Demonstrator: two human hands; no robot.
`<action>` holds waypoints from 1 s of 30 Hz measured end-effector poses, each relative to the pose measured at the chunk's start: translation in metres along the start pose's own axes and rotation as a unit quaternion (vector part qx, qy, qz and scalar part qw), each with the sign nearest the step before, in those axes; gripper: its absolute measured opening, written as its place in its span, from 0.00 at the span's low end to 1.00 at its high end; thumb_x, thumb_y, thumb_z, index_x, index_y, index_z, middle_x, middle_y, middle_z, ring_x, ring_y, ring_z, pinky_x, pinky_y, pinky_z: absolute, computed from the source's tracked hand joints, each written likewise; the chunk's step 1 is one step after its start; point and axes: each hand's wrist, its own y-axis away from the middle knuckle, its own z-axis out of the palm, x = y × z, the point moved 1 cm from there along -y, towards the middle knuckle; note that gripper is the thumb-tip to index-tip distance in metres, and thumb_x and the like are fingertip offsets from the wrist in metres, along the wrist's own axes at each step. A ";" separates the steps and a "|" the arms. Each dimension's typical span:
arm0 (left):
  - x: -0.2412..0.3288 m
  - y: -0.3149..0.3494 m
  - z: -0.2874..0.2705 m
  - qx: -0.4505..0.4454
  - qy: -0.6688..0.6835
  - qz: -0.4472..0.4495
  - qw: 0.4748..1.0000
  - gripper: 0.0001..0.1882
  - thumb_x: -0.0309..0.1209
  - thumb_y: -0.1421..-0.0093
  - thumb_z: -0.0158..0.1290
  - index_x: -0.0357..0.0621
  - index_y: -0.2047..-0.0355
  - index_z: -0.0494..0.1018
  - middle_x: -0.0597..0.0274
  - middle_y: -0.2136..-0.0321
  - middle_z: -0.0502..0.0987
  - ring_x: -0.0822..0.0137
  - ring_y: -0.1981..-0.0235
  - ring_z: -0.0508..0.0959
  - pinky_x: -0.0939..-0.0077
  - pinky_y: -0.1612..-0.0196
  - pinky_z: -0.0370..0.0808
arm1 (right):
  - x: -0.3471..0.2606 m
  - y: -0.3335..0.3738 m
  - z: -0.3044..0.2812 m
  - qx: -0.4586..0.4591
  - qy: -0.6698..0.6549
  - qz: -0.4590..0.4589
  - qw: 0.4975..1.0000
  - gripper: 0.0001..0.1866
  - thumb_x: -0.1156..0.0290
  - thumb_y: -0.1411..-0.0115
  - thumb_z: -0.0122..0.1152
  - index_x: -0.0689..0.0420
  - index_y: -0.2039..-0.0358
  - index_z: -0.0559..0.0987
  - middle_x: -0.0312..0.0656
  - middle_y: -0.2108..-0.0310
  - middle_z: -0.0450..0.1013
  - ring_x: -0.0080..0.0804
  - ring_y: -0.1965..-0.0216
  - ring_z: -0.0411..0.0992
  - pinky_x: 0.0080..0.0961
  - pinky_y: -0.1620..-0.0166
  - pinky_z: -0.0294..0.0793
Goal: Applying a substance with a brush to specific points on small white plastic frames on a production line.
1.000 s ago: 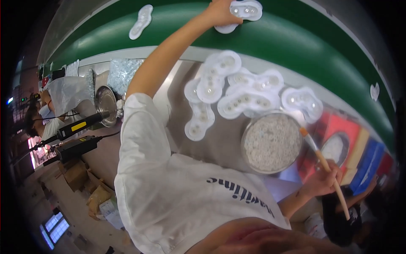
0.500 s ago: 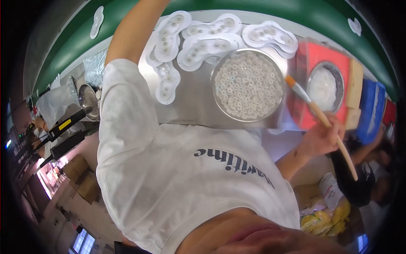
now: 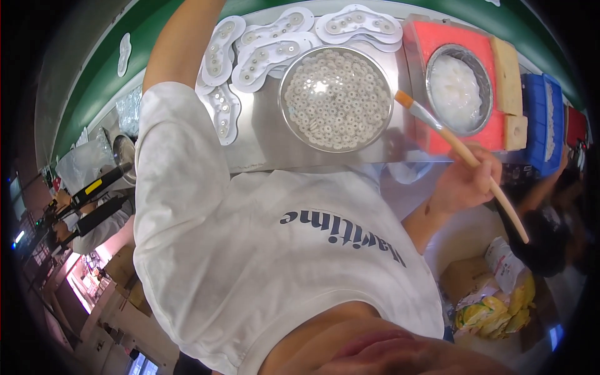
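Note:
My right hand [image 3: 465, 181] is closed around the wooden handle of a flat brush [image 3: 461, 149]. The orange bristles point up and left, between two round bowls. To the right, a metal bowl [image 3: 429, 87] of thick white paste [image 3: 455, 87] sits in a red foam block [image 3: 415, 47]; the bristles are apart from it. A wider metal bowl [image 3: 282, 106] to the left holds many small white ringed parts [image 3: 337, 100]. Beyond it lie several white curved housings [image 3: 269, 59] with small round metal pieces in them. My left forearm [image 3: 178, 47] reaches past the top edge, hiding that hand.
A green belt [image 3: 94, 78] runs along the far side, carrying a white part [image 3: 124, 55]. Tan blocks [image 3: 506, 75] and a blue bin [image 3: 542, 125] stand right. Another person [image 3: 544, 244] is at right. A black device [image 3: 94, 187] juts in at left.
The view has shifted, so the bowls and housings appear higher and further left. My right hand still holds the brush. My left arm still reaches out of view.

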 end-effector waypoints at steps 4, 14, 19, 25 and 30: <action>-0.013 0.039 0.010 0.182 0.036 0.113 0.976 0.51 0.36 0.66 0.69 0.25 0.47 0.53 0.36 0.58 0.73 0.49 0.55 0.75 0.67 0.54 0.73 | 0.007 0.004 -0.001 -0.011 -0.023 0.013 1.000 0.14 0.65 0.44 0.48 0.64 0.73 0.72 0.50 0.81 0.69 0.36 0.79 0.67 0.27 0.74 0.67; -0.096 0.216 0.006 0.122 0.009 0.161 0.979 0.41 0.42 0.59 0.66 0.28 0.51 0.62 0.34 0.58 0.72 0.46 0.54 0.74 0.62 0.54 0.72 | 0.014 0.010 0.013 -0.064 -0.054 0.023 0.996 0.13 0.67 0.43 0.48 0.65 0.71 0.73 0.49 0.78 0.70 0.38 0.76 0.69 0.30 0.73 0.69; -0.065 0.246 0.018 0.019 -0.027 0.125 0.992 0.41 0.44 0.58 0.64 0.25 0.50 0.65 0.31 0.54 0.71 0.45 0.50 0.72 0.64 0.48 0.68 | 0.013 0.017 0.011 -0.046 -0.088 0.036 0.994 0.12 0.68 0.43 0.48 0.66 0.71 0.73 0.49 0.75 0.71 0.39 0.74 0.70 0.32 0.73 0.71; -0.087 0.234 0.040 0.063 -0.100 0.172 0.978 0.33 0.51 0.47 0.57 0.30 0.56 0.69 0.47 0.66 0.78 0.58 0.63 0.79 0.67 0.60 0.75 | 0.019 0.023 -0.007 -0.021 -0.072 0.041 0.996 0.12 0.68 0.44 0.48 0.67 0.71 0.73 0.53 0.78 0.71 0.39 0.78 0.69 0.33 0.73 0.71; -0.087 0.243 0.023 0.210 0.134 0.161 0.955 0.36 0.49 0.56 0.65 0.27 0.59 0.70 0.49 0.69 0.78 0.64 0.70 0.79 0.73 0.64 0.75 | 0.024 0.019 -0.018 0.002 -0.080 0.042 0.996 0.12 0.69 0.44 0.49 0.67 0.71 0.73 0.51 0.77 0.72 0.38 0.78 0.70 0.32 0.72 0.72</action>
